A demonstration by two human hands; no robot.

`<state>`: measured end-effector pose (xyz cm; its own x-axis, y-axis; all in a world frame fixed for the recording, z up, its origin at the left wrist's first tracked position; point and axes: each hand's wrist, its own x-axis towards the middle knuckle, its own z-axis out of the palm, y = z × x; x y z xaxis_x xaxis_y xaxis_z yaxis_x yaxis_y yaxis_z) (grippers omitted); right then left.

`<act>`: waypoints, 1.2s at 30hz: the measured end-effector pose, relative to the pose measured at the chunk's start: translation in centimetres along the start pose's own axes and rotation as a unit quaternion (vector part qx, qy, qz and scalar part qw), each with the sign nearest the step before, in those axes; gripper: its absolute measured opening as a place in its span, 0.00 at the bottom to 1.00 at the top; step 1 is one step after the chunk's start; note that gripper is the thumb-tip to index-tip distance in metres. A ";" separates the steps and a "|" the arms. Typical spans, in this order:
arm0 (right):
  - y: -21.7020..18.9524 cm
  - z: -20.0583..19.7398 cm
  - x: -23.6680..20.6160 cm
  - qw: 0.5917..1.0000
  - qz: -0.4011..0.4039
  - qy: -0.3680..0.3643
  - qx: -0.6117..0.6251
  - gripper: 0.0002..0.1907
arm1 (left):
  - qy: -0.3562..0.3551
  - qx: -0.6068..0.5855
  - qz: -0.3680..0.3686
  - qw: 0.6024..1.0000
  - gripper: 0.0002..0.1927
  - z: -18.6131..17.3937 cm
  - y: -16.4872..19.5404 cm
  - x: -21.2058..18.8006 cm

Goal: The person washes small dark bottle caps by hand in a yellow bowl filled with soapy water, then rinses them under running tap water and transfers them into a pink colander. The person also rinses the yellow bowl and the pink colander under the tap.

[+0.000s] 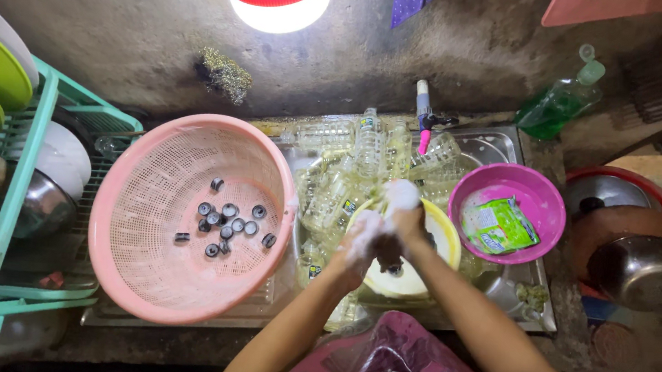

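Metal sink [493,146] set against the concrete wall, packed with clear plastic bottles [355,152] lying side by side. Round pink basket [133,272] resting over the sink's left edge, a scatter of small dark bottle caps [225,222] on its bottom. Green dish rack [20,178] well apart at far left, stacked with plates and a steel bowl. Magenta bowl [538,201] on the sink's right edge, a green packet [499,225] lying inside it. Yellow bowl [436,234] at the sink's front edge, just beside the magenta one and under both hands. Left hand [359,246] coated in white suds, fingers curled tight around something small and dark that cannot be made out. Right hand [404,210] also soapy, closed and pressed against the left, touching the same item. Green dish-soap bottle [559,107] leaning at the sink's back right corner. Small tap [424,114] at the back edge, above the bottles.
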<state>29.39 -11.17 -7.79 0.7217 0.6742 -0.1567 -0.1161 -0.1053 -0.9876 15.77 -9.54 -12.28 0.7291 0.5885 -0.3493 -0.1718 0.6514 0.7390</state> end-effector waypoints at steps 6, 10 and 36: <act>2.5 0.4 -4.8 0.991 -0.043 -0.090 -0.085 0.15 | 0.099 -0.043 -0.091 0.990 0.19 1.8 2.4 -0.5; 2.8 -1.4 -1.8 0.982 -0.051 -0.113 -0.141 0.16 | 0.041 0.006 -0.136 0.990 0.17 1.2 4.5 -2.3; -6.7 -2.0 -7.4 0.920 -0.233 -0.279 -0.144 0.11 | 0.067 0.715 0.445 0.534 0.21 -2.0 6.1 -1.3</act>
<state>26.17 -16.93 -0.05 0.1756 0.9571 0.2306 0.3616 0.1552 -0.9193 12.45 -5.35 -8.52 0.7095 0.4522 0.5405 0.3419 -0.8915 0.2972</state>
